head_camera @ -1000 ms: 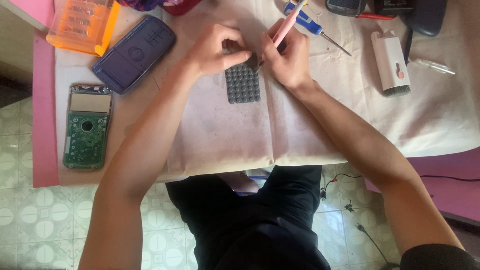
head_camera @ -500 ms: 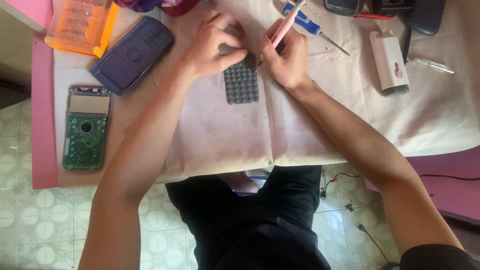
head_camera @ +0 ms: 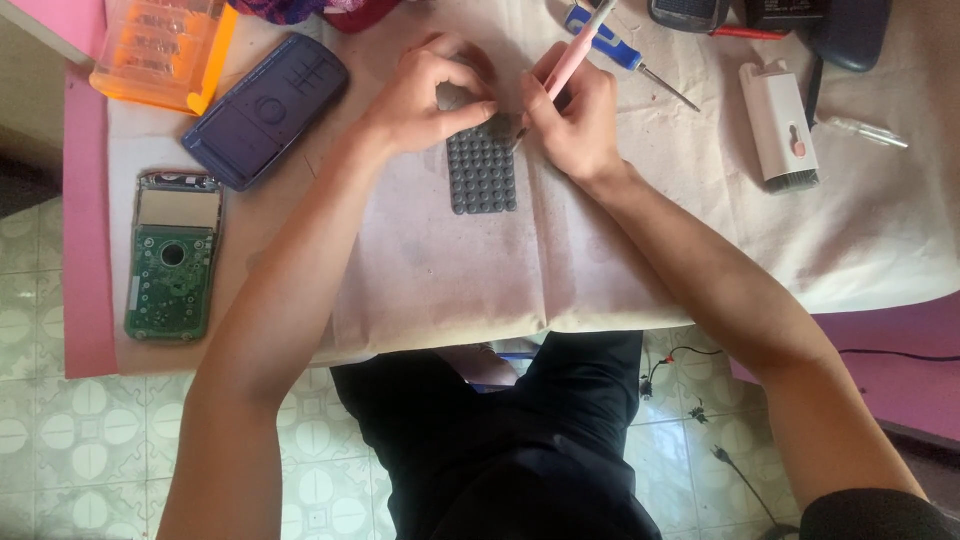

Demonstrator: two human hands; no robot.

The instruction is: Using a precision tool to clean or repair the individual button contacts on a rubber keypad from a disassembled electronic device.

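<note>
Dark trousers (head_camera: 520,440) fill the bottom centre of the frame, above a patterned tile floor (head_camera: 70,430). From there 2 bare forearms reach up across a pale cloth (head_camera: 450,280) spread over a pink table (head_camera: 85,250).

At centre, slightly above the middle, lies a grey rubber keypad mat (head_camera: 482,172), dotted with rows of round bumps, flat on the cloth. The left hand (head_camera: 425,95) is closed on its upper edge, fingertips pinching the top left corner. The right hand (head_camera: 572,120) is closed around a pink pen-shaped tool (head_camera: 572,55), held like a pencil, its tip meeting the mat's upper right corner; whether the tip actually touches the rubber is hard to tell.

At the left edge, a green circuit board (head_camera: 170,258) with a silvery display panel lies face up. Above it, toward the upper left, sits a dark blue device casing (head_camera: 265,110), tilted, and beyond that an orange plastic bit case (head_camera: 165,50).

In the upper right, a white cleaning tool with a brush end (head_camera: 780,125) lies on the cloth, with a clear small piece (head_camera: 865,132) just to its right. Along the top edge, a blue-handled screwdriver (head_camera: 625,55) lies diagonally behind the right hand, near a red pen-like object (head_camera: 745,33) and dark devices (head_camera: 850,30).
</note>
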